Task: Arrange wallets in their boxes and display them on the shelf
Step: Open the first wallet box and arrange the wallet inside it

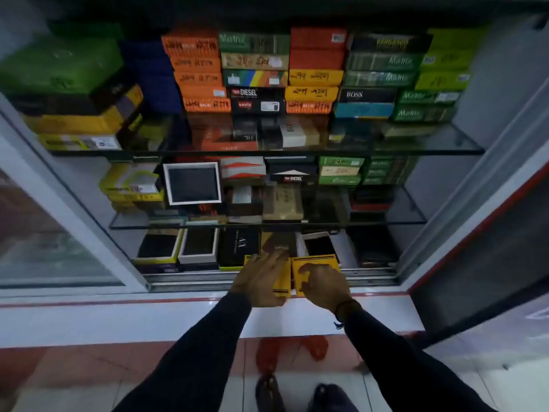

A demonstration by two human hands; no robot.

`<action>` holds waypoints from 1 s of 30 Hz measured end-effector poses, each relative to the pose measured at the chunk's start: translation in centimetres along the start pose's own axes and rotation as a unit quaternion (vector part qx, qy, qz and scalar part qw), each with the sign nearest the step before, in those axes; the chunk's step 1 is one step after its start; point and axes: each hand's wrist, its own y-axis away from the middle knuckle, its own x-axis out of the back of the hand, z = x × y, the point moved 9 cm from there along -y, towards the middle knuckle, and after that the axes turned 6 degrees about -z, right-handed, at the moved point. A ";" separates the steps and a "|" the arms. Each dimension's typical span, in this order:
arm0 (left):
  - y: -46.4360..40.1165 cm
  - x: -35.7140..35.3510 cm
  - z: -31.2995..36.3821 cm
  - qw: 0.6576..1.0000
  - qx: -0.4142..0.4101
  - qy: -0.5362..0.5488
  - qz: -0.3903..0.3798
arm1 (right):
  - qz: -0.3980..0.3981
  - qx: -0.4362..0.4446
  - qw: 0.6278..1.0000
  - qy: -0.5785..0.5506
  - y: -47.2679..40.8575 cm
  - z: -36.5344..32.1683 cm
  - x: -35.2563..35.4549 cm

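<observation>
At the front of the bottom shelf my left hand (pixel 261 278) lies with spread fingers on a yellow wallet box (pixel 282 281), its fingertips touching a dark brown wallet (pixel 279 246) that leans just behind. My right hand (pixel 322 282) grips the yellow box lid (pixel 316 264) right beside it, thumb on top. Whether the wallet sits in the box or only behind it is unclear. Open boxes showing black wallets (pixel 199 246) stand to the left on the same shelf.
Two glass shelves (pixel 267 150) above carry stacks of orange, green, yellow and black boxes. A white framed box (pixel 193 182) stands on the middle shelf. A glass sliding door (pixel 44 221) is at the left, an open door (pixel 490 233) at the right. White ledge (pixel 148 319) below.
</observation>
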 end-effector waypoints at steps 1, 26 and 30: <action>-0.8 -0.7 0.1 1.000 0.005 0.007 -0.027 | -0.020 0.002 1.000 -0.011 -0.2 0.0 -0.6; 0.6 3.5 -5.8 0.985 -0.007 0.170 0.005 | -0.089 -0.166 0.842 -0.505 -1.1 -1.8 -4.8; 1.5 3.7 -7.1 0.972 -0.005 0.233 0.004 | -0.118 -0.128 0.959 -0.223 -1.8 -2.4 -3.7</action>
